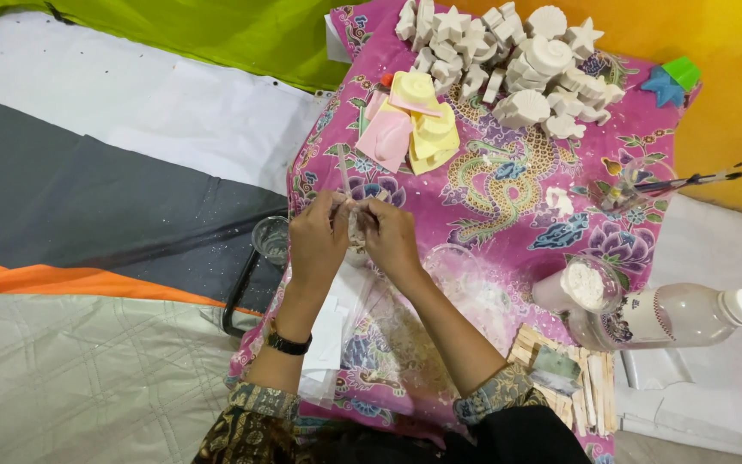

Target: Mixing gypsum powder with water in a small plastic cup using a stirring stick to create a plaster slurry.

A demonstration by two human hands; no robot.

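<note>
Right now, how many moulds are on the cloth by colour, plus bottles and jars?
Yellow moulds: 2, stacked, count uncertain
Pink mould: 1
Blue star mould: 1
Green mould: 1
Plastic bottle: 1
Jar of white powder: 1
Total: 7

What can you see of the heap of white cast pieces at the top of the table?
The heap of white cast pieces lies at the far end of the pink patterned cloth. It is a loose pile of matte, chalky shapes that look like plaster: stars, ribbed shells and small blocks, some leaning on each other. No hand touches it. Yellow and pink moulds lie just beside it.
</note>
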